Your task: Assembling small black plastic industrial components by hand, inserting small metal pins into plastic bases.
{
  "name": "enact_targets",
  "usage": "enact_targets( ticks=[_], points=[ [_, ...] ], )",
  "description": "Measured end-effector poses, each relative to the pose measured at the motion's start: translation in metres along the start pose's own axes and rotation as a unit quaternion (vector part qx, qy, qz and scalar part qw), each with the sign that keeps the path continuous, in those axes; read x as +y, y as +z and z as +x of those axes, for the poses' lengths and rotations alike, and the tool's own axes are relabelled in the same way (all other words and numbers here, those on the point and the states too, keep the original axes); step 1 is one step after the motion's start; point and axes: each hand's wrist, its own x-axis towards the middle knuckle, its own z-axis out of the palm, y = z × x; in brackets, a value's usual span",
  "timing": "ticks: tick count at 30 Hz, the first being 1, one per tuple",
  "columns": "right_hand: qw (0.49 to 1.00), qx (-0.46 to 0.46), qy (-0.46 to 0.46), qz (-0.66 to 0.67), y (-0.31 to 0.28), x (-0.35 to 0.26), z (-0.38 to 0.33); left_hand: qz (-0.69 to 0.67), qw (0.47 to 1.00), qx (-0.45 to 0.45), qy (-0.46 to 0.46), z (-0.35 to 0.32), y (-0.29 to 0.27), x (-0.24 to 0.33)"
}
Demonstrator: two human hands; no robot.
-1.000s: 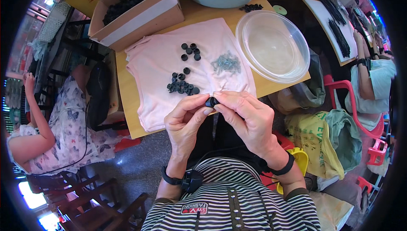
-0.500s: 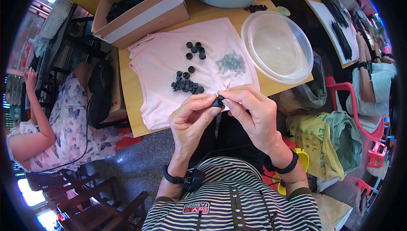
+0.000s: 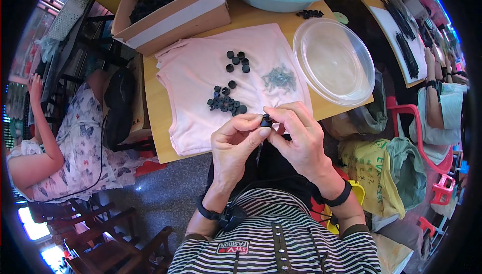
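Observation:
Over the near edge of the table, both hands pinch one small black plastic part (image 3: pixel 266 120). My left hand (image 3: pixel 235 141) holds it between thumb and fingers from the left. From the other side, my right hand (image 3: pixel 302 141) grips it, its thumb and forefinger closed at the top. Fingers cover much of the part. Beyond the hands, a pink cloth (image 3: pixel 191 83) is spread on the table. On it lie a pile of small black parts (image 3: pixel 228 105), several round black caps (image 3: pixel 236 60) and a heap of small clear greyish pieces (image 3: pixel 280 78).
A cardboard box (image 3: pixel 175 20) and a pale green basin (image 3: pixel 276 4), both filled with black parts, stand at the back. A clear round plastic lid (image 3: pixel 334 62) lies at the right. One person (image 3: pixel 47 158) sits at the left; another person's arm (image 3: pixel 434 98) shows at the right.
Both hands have shifted slightly to the right in the picture with the black part between them. The right fingers have closed down over its top. The table items look otherwise unchanged.

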Motion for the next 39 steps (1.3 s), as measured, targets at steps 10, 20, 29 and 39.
enact_targets(
  ticks=[10, 20, 29, 39],
  points=[
    [0.997, 0.028, -0.030, -0.059, 0.010, 0.002, 0.005, -0.046, 0.996, 0.071, -0.025, 0.000, 0.004, -0.009],
    [0.973, -0.220, 0.062, -0.045, -0.017, 0.014, 0.050, 0.051, 0.996, 0.040, -0.058, 0.023, -0.014, -0.001],
    [0.961, -0.037, 0.134, -0.237, -0.044, 0.061, 0.172, 0.560, 0.813, 0.052, 0.152, 0.062, -0.056, 0.030],
    [0.949, 0.095, 0.032, -0.299, -0.012, 0.079, 0.179, 0.637, 0.749, 0.021, 0.181, 0.070, -0.055, 0.028]
  ],
)
